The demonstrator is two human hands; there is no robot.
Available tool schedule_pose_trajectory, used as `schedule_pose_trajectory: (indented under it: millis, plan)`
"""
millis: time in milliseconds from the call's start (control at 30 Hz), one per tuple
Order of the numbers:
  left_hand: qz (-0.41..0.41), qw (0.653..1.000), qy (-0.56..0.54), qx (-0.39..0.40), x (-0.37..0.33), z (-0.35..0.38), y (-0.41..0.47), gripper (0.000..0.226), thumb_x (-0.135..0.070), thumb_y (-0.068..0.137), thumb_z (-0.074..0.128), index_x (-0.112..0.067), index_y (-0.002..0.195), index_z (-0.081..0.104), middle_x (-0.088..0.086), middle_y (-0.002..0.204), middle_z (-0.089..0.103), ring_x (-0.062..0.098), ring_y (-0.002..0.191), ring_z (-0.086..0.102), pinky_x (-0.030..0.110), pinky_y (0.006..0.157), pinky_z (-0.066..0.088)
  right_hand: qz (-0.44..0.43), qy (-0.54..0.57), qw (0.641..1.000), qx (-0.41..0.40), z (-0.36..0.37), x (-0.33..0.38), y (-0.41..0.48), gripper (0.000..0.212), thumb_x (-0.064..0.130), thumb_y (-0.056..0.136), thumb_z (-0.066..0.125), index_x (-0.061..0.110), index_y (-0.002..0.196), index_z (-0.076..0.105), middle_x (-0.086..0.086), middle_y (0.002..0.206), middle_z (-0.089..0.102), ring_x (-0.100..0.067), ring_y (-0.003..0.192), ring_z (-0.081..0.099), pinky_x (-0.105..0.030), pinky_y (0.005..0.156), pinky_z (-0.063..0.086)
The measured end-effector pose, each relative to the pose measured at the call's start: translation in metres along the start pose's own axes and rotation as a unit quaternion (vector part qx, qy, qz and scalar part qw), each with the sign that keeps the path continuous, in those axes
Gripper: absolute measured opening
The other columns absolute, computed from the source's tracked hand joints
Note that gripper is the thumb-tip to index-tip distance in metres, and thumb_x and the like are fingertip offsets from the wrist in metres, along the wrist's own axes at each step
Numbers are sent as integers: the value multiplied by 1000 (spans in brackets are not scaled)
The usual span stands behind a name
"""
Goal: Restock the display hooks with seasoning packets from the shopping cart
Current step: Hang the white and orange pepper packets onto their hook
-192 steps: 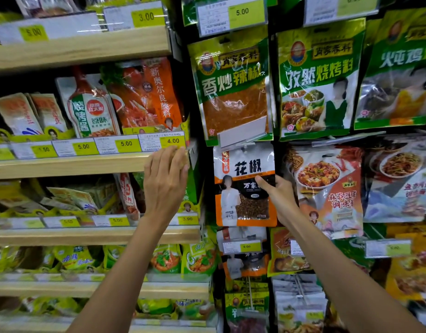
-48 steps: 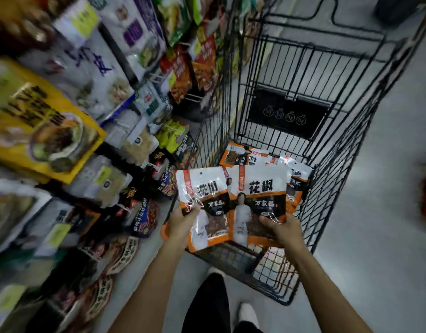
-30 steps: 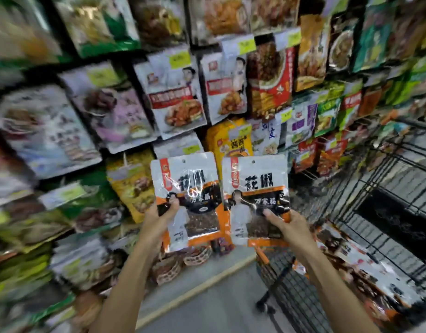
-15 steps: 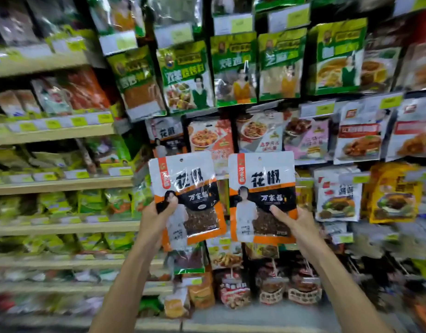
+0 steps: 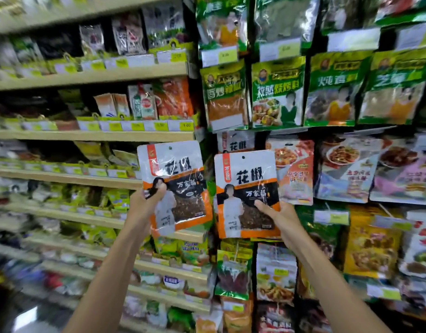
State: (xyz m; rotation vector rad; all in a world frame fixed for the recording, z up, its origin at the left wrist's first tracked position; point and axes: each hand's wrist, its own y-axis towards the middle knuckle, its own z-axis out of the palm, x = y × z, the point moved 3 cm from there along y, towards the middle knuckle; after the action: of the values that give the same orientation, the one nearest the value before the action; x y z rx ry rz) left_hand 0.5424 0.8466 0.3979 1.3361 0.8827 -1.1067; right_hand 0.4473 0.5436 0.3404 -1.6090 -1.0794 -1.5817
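the left hand (image 5: 147, 203) pinches the left seasoning packet (image 5: 176, 179) at its left edge, thumb on the front, and holds it upright before the right end of the wooden shelves (image 5: 92, 135). the right hand (image 5: 279, 215) grips the right seasoning packet (image 5: 245, 188) near its lower right corner, thumb across the front. this packet covers the lower part of a matching hung packet (image 5: 236, 144), beneath the green packets (image 5: 225, 92).

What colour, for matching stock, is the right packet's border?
Orange, on the right packet, clearest in head view.
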Motion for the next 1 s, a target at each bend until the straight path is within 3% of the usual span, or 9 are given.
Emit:
schedule_pose_trajectory:
  millis: [233,333,400,467,533,667,767,900,1000]
  plan:
    - [17,1000,20,5,11,9,56,16,-25,90,62,-20,105,61,-6,100,65,13,102,59,39,92,46,-17,-16,1000,-3,22,11,89,51,55,70,73,18,102,58,-3,102,57,-12,93,55,-34,91,40]
    - [19,999,30,4,19,15,77,22,-28,89,62,-11,102,62,-6,89,65,10,88,60,34,83,50,-11,-14,1000,-14,31,13,119,78,47,79,72,9,140,41,-1,134,46,-23,127,43,-35,97,34]
    - [30,998,50,2,22,23,88,20,-31,87,63,-12,82,60,-17,63,59,-1,63,56,16,60,48,-15,-8,1000,-14,34,14,131,67,43,80,72,14,134,45,-4,143,44,-21,127,44,-33,97,33]
    - [29,998,59,-5,27,30,98,20,-28,88,63,-14,75,56,-17,55,54,0,57,51,13,51,42,-25,15,999,-13,36,14,138,59,36,81,73,14,130,49,2,132,51,-9,107,52,-29,94,34]
    - [22,998,63,-5,32,33,107,25,-27,88,64,-5,80,56,-2,67,53,13,66,49,25,59,39,-14,29,999,-12,36,11,142,59,33,81,74,14,131,49,12,122,53,-7,108,50,-28,97,36]
    - [17,998,56,28,38,39,118,18,-29,88,62,-12,92,61,-11,81,64,9,82,59,27,68,47,-2,12,999,-31,38,9,147,25,37,79,74,25,89,54,10,103,64,-12,107,56,-26,90,39]
    - [7,997,52,48,44,42,124,25,-27,88,62,-8,105,62,-4,97,66,10,95,60,29,75,48,1,-11,999,-52,41,8,148,35,46,74,75,30,94,51,3,122,57,-18,125,46,-31,98,33]
    - [8,997,55,52,51,39,133,21,-25,88,62,-6,97,61,-4,88,63,13,87,59,24,66,46,10,-14,997,-72,47,8,151,44,46,75,74,36,73,32,-9,126,58,-25,127,47,-32,99,33]
    - [13,996,54,63,54,37,137,26,-24,88,63,-3,103,62,-1,91,65,15,90,60,26,69,47,23,-8,996,-88,51,8,152,43,46,76,74,25,68,37,-11,99,62,-30,114,55,-30,91,38]
